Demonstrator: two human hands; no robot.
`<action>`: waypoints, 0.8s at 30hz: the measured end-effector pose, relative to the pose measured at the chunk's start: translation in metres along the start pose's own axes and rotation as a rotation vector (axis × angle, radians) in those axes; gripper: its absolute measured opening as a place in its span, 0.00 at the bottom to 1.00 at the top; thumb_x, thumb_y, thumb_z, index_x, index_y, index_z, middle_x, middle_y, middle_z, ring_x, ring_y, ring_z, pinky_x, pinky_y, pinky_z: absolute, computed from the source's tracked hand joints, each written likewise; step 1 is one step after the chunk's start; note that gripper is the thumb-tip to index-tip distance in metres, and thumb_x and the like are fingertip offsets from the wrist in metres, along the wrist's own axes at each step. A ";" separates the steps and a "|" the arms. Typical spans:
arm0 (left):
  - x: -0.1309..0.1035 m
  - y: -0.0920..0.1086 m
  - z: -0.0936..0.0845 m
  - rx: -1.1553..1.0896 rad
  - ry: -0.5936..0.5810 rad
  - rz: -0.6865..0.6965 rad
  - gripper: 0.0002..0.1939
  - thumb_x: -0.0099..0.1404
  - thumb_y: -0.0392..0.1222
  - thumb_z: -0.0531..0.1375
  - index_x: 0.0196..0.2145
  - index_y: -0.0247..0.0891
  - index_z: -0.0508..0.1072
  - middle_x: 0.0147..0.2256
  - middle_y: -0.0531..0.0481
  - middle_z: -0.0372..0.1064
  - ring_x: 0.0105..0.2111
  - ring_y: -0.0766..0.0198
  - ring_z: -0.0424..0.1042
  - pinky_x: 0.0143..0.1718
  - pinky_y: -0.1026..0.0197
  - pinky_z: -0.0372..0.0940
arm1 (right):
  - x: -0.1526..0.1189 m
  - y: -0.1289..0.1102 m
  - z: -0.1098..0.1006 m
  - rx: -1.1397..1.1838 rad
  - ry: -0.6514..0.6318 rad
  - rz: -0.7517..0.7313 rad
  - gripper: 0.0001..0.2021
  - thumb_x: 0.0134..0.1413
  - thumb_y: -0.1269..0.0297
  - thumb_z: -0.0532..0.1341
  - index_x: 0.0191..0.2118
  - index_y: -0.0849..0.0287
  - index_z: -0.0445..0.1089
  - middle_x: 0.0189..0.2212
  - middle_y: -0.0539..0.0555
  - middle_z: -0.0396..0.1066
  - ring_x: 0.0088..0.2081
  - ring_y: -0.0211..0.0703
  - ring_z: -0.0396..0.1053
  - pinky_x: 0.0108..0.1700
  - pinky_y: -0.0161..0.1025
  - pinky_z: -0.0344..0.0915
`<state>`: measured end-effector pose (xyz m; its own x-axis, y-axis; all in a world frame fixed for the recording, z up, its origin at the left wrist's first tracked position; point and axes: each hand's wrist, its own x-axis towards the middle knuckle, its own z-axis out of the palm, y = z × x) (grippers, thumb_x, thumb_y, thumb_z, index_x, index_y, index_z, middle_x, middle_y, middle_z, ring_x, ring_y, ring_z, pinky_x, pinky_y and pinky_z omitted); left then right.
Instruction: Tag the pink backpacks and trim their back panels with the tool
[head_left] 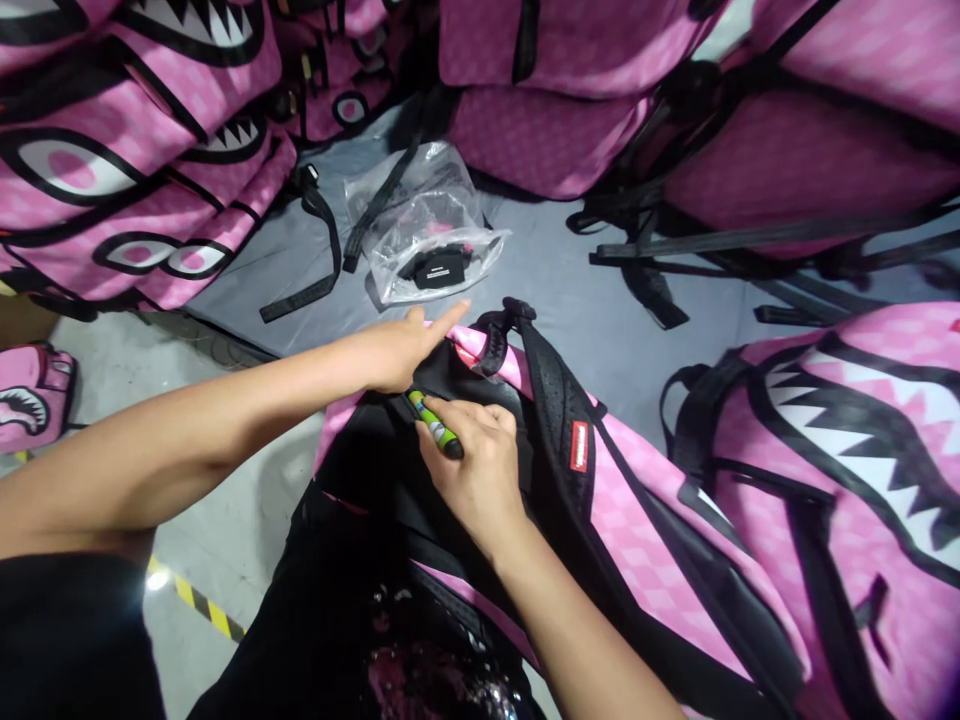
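A pink checkered backpack (660, 520) with black padded straps lies across my lap and the front of the table. My right hand (480, 465) is closed around a short, bright green pen-shaped tool (433, 422) with black ends. Its exact kind cannot be made out. The tool's far end is close to the black back panel (375, 460) and just below my left hand. My left hand (405, 350) grips the upper edge of the backpack, index finger stretched out to the right; its other fingers are partly hidden. Beside it is the black top handle (495, 340).
Behind my hands, a clear plastic bag (431, 240) with black items lies on the grey tabletop (555, 250). Pink backpacks (112, 150) are piled at left and along the back. Another shark-mouth backpack (885, 450) is at right. Loose black straps (322, 250) lie on the table.
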<state>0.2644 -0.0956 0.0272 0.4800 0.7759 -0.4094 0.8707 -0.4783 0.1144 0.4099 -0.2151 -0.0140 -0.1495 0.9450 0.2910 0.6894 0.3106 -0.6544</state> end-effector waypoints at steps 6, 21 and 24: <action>-0.042 -0.001 0.031 -0.110 0.548 0.160 0.28 0.67 0.42 0.56 0.63 0.39 0.59 0.60 0.37 0.59 0.58 0.49 0.63 0.56 0.48 0.63 | -0.004 0.005 -0.013 0.008 0.027 0.029 0.09 0.60 0.67 0.60 0.44 0.58 0.74 0.37 0.54 0.79 0.37 0.43 0.75 0.45 0.44 0.58; -0.067 0.011 0.090 0.200 0.766 0.182 0.13 0.68 0.30 0.50 0.43 0.37 0.73 0.41 0.47 0.75 0.52 0.53 0.66 0.60 0.42 0.55 | -0.015 0.012 -0.034 0.232 -0.018 0.010 0.10 0.58 0.70 0.62 0.46 0.57 0.73 0.40 0.53 0.77 0.38 0.42 0.73 0.44 0.42 0.66; -0.067 0.009 0.098 0.168 0.818 0.189 0.13 0.70 0.32 0.50 0.45 0.36 0.73 0.42 0.46 0.74 0.52 0.54 0.65 0.60 0.42 0.54 | -0.013 0.011 -0.032 0.214 0.026 0.021 0.09 0.58 0.71 0.62 0.44 0.57 0.73 0.38 0.53 0.78 0.37 0.42 0.73 0.43 0.42 0.66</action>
<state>0.2295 -0.1924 -0.0328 0.5982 0.6987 0.3924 0.7716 -0.6343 -0.0470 0.4421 -0.2278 -0.0024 -0.1168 0.9493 0.2920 0.5253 0.3085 -0.7930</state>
